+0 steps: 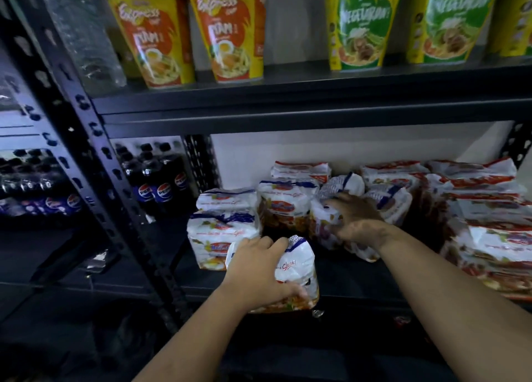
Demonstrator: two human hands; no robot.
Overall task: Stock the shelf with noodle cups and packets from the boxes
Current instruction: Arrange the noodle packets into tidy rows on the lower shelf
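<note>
The left hand (260,269) is gripping a white noodle packet (293,278) at the front edge of the lower shelf (359,275), the fingers (267,245) curling over the packet's top left corner and the thumb pressing against its lower side, so the packet is sitting upright between thumb and fingers. The right hand (355,219) is lying palm down, fingers spread, on another white packet (325,226) farther back on the same shelf; its fingertips are pressing on the wrapper's upper part, but whether they are closing round it I cannot tell. To the left of that, blue-trimmed packets (224,226) are standing in a short row, one of them just beside the held packet. To the right, red-trimmed packets (486,208) are lying piled up to the shelf's edge. On the upper shelf (288,93), orange cups (161,39) are standing on the left and green cups (359,27) on the right, well apart. Beyond the dark upright (95,151), cola bottles (157,180) are standing in the next bay.
</note>
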